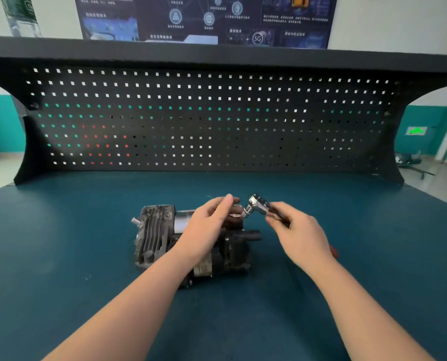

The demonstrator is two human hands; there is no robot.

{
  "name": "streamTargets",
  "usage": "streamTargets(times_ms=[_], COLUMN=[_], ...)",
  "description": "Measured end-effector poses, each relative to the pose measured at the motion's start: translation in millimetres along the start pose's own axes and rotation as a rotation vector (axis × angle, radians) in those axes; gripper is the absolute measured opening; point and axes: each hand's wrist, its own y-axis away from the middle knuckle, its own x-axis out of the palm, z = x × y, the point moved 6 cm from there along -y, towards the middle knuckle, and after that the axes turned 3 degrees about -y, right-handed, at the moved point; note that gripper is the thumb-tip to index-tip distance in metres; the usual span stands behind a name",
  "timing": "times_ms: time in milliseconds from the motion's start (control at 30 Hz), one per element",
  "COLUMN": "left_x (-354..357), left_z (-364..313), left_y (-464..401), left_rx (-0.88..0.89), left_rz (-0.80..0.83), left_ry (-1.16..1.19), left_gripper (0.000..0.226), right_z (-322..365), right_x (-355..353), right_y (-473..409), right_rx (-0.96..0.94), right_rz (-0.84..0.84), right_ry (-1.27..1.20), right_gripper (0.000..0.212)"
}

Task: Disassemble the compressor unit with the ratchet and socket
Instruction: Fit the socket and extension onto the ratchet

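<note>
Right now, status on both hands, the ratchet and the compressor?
Right hand grips chrome ratchet, socket down on dark metal compressor unit. Left hand steadies its top. Nothing blocking.

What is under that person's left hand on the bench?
The left hand rests on top of the dark compressor unit, which lies on the blue-green bench top. Its finned end and black outlet show; the part beneath the palm is covered.

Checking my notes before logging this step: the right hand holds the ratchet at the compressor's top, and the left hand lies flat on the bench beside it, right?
Not quite. In the head view the left hand is on the compressor itself, not the bench. The right hand does hold the ratchet at the compressor's top.
</note>
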Motion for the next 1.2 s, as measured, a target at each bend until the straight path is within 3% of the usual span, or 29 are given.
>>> streamTargets(times_ms=[67, 200, 333, 367, 433, 500, 633, 800, 967, 1200], left_x=[7, 25, 40, 44, 51, 59, 75, 81, 86, 89], left_z=[-7, -26, -38, -40, -41, -46, -61, -93, -87, -37], left_y=[4, 6, 1, 0, -3, -5, -7, -15, -24, -27], left_rx=[0.073, 0.202, 0.29, 0.3, 0.328, 0.38, 0.465, 0.546, 0.435, 0.256], left_rz=[0.028, -0.008, -0.011, -0.001, 0.019, 0.037, 0.124, 0.182, 0.2, 0.16], left_ry=[-0.163, -0.454, -0.486, -0.505, -0.521, -0.527, -0.578, -0.668, -0.679, -0.565], left_gripper=[0.017, 0.009, 0.011, 0.01, 0.01, 0.009, 0.015, 0.017, 0.015, 0.018], right_z=[2, 0, 4, 5, 2, -1, -1, 10, 14, -5], right_x=[-2, -5, -7, -8, -11, -17, -30, -32, -23, 3], right_y=[5, 9, 9, 9, 10, 11, 12, 13, 14, 16], right_rx=[-0.022, 0.016, 0.146, 0.213, 0.317, 0.369, 0.361, 0.363, 0.418, 0.665], right_rz=[-0.01, 0.014, 0.225, 0.296, 0.362, 0.369, 0.418, 0.501, 0.563, 0.445], right_ry=[0.045, -0.285, -0.828, -0.95, -1.029, -1.041, -1.189, -1.603, -1.952, -1.911], right_gripper=[0.027, 0.017, 0.008, 0.014, 0.042, 0.056, 0.049, 0.043, 0.039, 0.033])
